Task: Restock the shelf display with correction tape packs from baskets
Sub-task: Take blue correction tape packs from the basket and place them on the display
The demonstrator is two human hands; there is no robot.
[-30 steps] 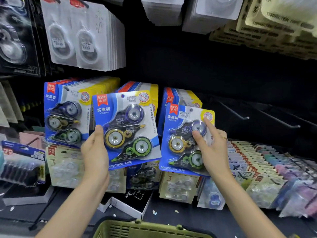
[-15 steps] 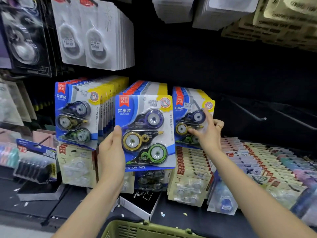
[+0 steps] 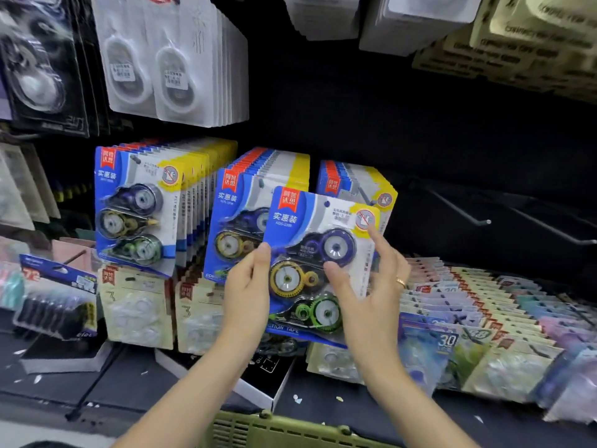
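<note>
- Far left: full row of packs (image 3: 135, 211) hangs on its peg; nothing to do there.
- Middle row (image 3: 258, 185) also hangs full, its front pack partly hidden behind the one you hold.
- Your left hand (image 3: 247, 295) pinches the left edge of the loose pack (image 3: 318, 263), thumb on the front, fingers behind.
- That pack sits upright in front of the gap between the middle row and the right row (image 3: 357, 185), hang hole at the top not yet on any peg.
- Your right hand (image 3: 371, 286) lies on the pack's front and right edge, fingers fairly straight, index up near the yellow corner; it steadies rather than grips.
- Step in hand, as I read it: hanging this pack on the right row, which looks shorter than the other two.
- Next move calls for lining the hang hole with that row's peg tip, then sliding the pack back flat against the ones behind. Peg tip is hard to make out here.
- Further right: bare pegs (image 3: 458, 208) stick out over flat-laid packs.
- Bottom: basket (image 3: 274, 428) rim shows; contents out of view.
</note>
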